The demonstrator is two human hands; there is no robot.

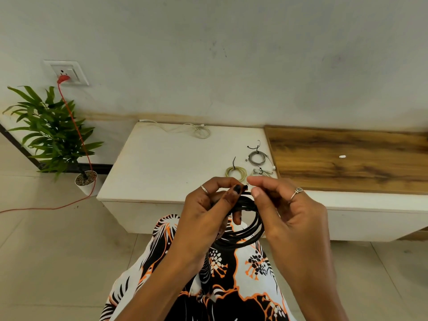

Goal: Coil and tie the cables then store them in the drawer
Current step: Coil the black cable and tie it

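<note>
White cabinet top beside wood panel, both hands' fingers pinching black cable coil.

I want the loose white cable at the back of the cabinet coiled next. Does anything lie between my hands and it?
Partly. Both hands are busy holding the black cable coil. On the cabinet top, the path to the white cable is bare; the tied coils lie to the right.

We find no readable text, labels, brands, numbers or signs anywhere in the head view.
</note>
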